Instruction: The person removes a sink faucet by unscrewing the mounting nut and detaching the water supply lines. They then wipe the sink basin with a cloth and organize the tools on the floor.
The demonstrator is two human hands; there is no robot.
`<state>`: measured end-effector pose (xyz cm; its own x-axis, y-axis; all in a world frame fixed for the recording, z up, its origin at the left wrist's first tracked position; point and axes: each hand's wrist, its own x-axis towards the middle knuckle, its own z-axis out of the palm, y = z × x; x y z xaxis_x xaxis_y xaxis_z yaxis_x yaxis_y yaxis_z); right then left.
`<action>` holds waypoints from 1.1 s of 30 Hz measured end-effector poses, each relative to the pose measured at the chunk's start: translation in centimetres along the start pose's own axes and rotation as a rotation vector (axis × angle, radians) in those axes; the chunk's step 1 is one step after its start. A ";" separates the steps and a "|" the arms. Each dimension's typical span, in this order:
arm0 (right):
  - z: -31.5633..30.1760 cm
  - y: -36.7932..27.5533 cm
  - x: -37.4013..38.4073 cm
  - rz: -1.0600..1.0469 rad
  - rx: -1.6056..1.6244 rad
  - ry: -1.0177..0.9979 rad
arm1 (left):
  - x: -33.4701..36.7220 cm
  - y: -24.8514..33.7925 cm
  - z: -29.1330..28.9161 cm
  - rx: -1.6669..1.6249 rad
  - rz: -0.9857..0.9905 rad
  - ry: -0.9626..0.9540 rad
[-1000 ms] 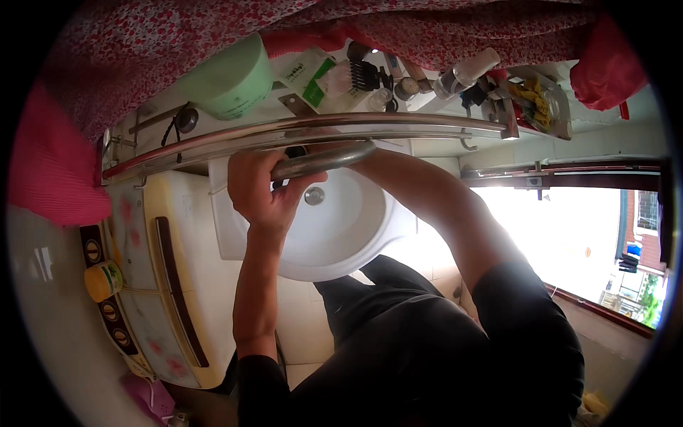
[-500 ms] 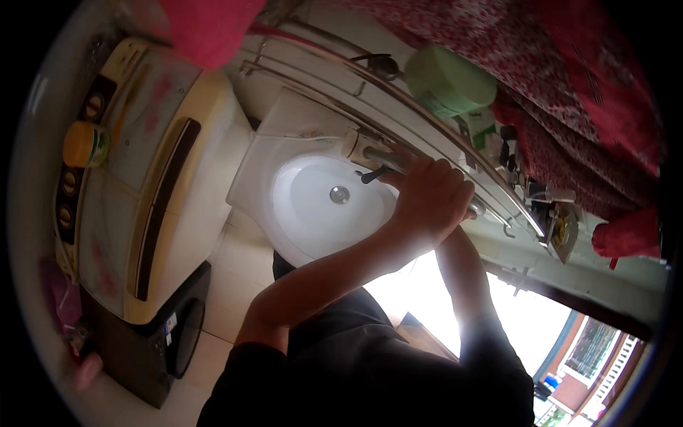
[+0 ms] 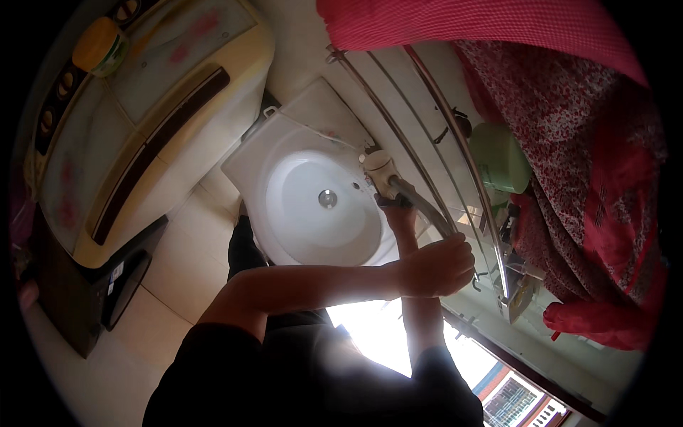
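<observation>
A white oval washbasin (image 3: 295,231) with a round drain lies in front of me. At its right edge stands a cream faucet (image 3: 380,165), and a grey curved tube (image 3: 427,206) runs from it. My left hand (image 3: 437,267) is closed around the far end of this tube, the arm crossing over my right one. Beneath the tube, my right hand (image 3: 404,219) is up against a dark part on the faucet's underside, partly covered by tube and left arm. Its fingers are too shaded to make out.
A cream washing machine (image 3: 163,135) with a yellow-lidded jar (image 3: 101,46) stands at the left. Metal rails (image 3: 466,160) run along the right, with a green container (image 3: 499,158) behind. Red patterned cloth (image 3: 562,135) hangs there. A bright window lies at the lower right.
The view has turned and shifted. My left hand has moved away from the faucet body along the tube, baring the faucet and part of my right hand.
</observation>
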<state>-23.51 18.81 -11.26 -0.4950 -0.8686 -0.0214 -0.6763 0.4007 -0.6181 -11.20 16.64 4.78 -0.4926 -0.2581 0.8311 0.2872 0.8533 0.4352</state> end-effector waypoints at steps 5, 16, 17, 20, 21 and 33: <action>2.2 0.0 -0.3 0.015 -0.089 0.163 | -0.5 -1.1 -0.3 -0.067 0.054 -0.037; 3.4 -1.5 -0.6 0.239 0.000 0.212 | -1.0 -1.1 -0.4 -0.094 0.034 -0.044; 3.4 -0.9 -1.0 0.220 -0.021 0.257 | -1.0 -1.2 -0.5 -0.096 0.031 -0.031; 2.0 0.3 0.0 0.108 0.021 0.092 | -0.8 -1.5 -1.8 -0.100 0.051 -0.074; 1.3 0.4 0.9 0.054 0.027 0.010 | -0.6 -2.3 -3.5 -0.036 -0.061 0.035; 2.7 -1.5 -0.9 0.159 -0.099 0.200 | -0.7 -0.9 -1.9 -0.048 0.022 -0.121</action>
<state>-20.56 18.25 -12.40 -0.6904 -0.7217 0.0500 -0.6268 0.5622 -0.5395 -9.59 15.19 4.46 -0.5806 -0.1802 0.7940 0.3369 0.8346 0.4358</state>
